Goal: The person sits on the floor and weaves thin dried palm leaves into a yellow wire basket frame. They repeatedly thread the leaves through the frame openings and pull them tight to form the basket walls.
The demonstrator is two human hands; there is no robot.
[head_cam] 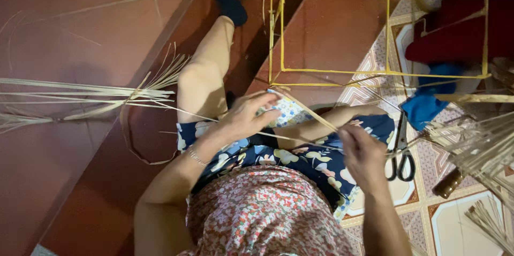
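I sit on the floor with my legs out in front. My right hand (363, 151) pinches the near end of a thin bamboo strip (308, 110) that slants up to the left toward a yellow bamboo frame (387, 31). My left hand (249, 114) rests over my lap with its fingers curled near the strip's far end and the frame's lower corner; whether it grips the strip is unclear. The box-shaped frame stands on the floor just beyond my knees.
A bundle of long bamboo strips (80, 98) lies on the red floor at left. Black-handled scissors (401, 154) lie on the patterned tiles by my right hand. More strips (482, 149) fan out at right, near blue cloth (425, 103) and red cloth (460, 26).
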